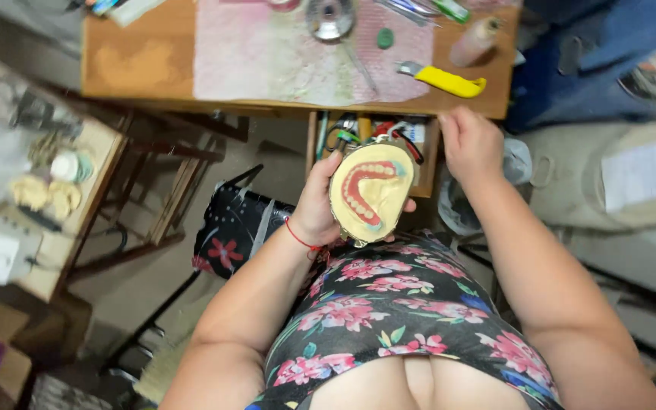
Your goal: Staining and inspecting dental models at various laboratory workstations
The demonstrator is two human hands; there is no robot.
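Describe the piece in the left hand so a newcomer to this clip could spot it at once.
Start at the wooden workbench along the top; just below its front edge, the left hand holds up a dental cast. It is a pale yellow rounded plaster block carrying a red horseshoe of wax set with white teeth, unlike the plain casts on the side table.

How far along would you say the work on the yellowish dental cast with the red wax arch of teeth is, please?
Done: the yellowish plaster dental cast already carries a full red wax arch of set teeth. In hand: the left hand holds it up by its edge, while the right hand is empty beside the open wooden drawer. Left: the yellow-handled knife lies unused on the wooden table; any finishing cannot be judged.
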